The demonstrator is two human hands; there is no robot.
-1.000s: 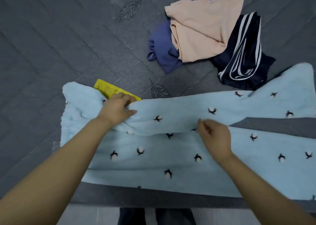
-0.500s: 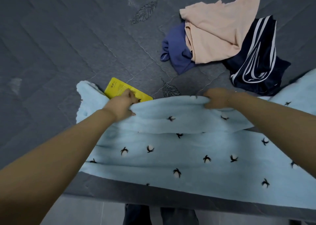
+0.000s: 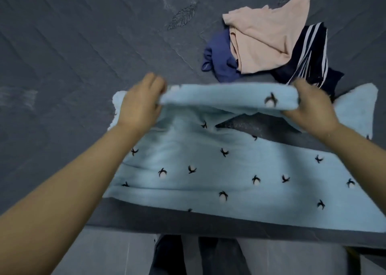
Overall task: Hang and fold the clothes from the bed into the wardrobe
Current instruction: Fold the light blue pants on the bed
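A fluffy light blue garment (image 3: 208,166) with small black and white motifs lies spread at the near edge of the dark grey bed (image 3: 83,45). My left hand (image 3: 140,103) grips the left end of its raised far fold. My right hand (image 3: 311,107) grips the right end of that same fold, which hangs taut between both hands a little above the rest of the garment. Behind it lies a pile of a peach top (image 3: 265,38), a purple-blue garment (image 3: 219,61) and a navy piece with white stripes (image 3: 309,65).
The bed's near edge (image 3: 188,226) runs under the blue garment, with pale floor and my dark trouser legs (image 3: 208,256) below it. The quilted bed cover stretches bare to the left and far side.
Both hands lifted the garment's far fold and moved it away from me. My right hand shifted from the middle to the fold's right end. The yellow packet seen earlier is hidden now.
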